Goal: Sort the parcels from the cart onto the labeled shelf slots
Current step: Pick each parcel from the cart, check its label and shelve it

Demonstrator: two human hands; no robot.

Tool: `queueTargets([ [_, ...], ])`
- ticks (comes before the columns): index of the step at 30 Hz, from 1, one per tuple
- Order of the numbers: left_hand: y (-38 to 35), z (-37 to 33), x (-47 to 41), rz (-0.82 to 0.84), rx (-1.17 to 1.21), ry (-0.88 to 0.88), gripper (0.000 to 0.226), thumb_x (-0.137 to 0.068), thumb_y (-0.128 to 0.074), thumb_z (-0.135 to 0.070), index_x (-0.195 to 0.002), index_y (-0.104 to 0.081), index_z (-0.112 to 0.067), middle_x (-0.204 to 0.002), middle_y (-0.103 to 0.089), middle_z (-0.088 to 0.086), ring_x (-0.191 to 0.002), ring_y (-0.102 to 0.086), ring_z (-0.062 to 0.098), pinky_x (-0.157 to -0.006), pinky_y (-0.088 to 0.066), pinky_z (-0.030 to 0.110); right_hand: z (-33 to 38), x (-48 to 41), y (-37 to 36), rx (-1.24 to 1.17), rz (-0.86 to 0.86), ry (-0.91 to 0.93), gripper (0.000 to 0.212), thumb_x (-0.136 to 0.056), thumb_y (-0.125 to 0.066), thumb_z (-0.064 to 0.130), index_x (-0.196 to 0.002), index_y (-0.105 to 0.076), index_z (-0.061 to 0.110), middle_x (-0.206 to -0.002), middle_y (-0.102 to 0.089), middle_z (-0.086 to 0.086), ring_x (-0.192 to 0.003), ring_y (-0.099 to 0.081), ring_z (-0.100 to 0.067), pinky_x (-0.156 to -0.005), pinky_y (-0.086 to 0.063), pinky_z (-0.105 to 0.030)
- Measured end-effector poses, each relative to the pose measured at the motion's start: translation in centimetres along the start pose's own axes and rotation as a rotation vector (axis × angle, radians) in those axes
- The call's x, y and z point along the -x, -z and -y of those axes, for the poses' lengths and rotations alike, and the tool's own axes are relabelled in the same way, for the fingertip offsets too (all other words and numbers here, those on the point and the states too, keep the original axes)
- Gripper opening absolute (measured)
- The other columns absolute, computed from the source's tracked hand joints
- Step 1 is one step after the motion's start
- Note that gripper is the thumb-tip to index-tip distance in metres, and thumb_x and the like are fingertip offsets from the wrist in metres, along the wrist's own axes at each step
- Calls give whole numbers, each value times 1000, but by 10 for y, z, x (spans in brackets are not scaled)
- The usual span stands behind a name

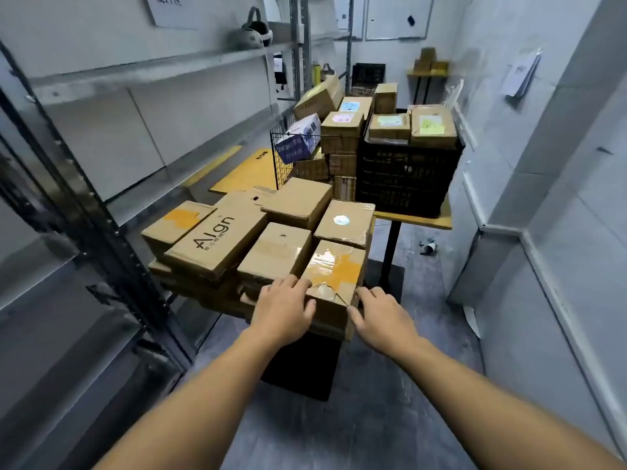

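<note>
Barely started, I'd say: my left hand (286,305) and right hand (380,317) press flat-fingered on either side of the orange-taped parcel (334,269), unlifted at the near corner of the full pile (217,239), with hardly anything showing on the shelf (152,67).

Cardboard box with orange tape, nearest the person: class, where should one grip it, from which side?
Probably grip the side faces of the brown cardboard box with orange tape near its front corners, coming from the person's side, left hand and right hand opposed. It sits at the near right corner of the stack; other boxes crowd its back.
</note>
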State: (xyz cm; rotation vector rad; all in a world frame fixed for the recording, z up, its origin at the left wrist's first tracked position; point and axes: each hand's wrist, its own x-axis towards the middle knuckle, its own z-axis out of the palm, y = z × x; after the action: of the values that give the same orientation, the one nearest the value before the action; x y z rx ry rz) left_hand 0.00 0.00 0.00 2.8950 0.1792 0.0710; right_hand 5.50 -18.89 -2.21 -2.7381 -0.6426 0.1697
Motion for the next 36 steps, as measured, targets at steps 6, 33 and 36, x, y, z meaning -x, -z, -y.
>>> queueTargets([
  [6,-41,20,-27,-23,59,-2,44,-95,-43,-44,-136,-43,-28,-143,-41,-3,-128,-39,20,-103,-37,39,14,-34,-36,-220,-17,-162,51,-101,-42,47,-147,-37,26,-137,-46,-4,-123,-48,-27,-98,-46,-42],
  [33,-45,-47,-2,-431,853,188,28,-97,-56,-15,-125,-59,-19,-122,-53,-3,-102,-48,-20,-80,-38,-2,-53,7,-22,-863,-294,-156,34,-87,-56,53,-118,-46,62,-129,-55,17,-120,-54,-5,-101,-49,-41],
  [36,-44,-55,0,-347,961,216,34,-96,-56,-27,-130,-52,-26,-130,-47,-5,-105,-45,-24,-80,-39,-3,-59,13,-17,-906,-284,-127,37,-85,-53,57,-122,-47,60,-128,-54,22,-118,-56,-9,-99,-51,-47],
])
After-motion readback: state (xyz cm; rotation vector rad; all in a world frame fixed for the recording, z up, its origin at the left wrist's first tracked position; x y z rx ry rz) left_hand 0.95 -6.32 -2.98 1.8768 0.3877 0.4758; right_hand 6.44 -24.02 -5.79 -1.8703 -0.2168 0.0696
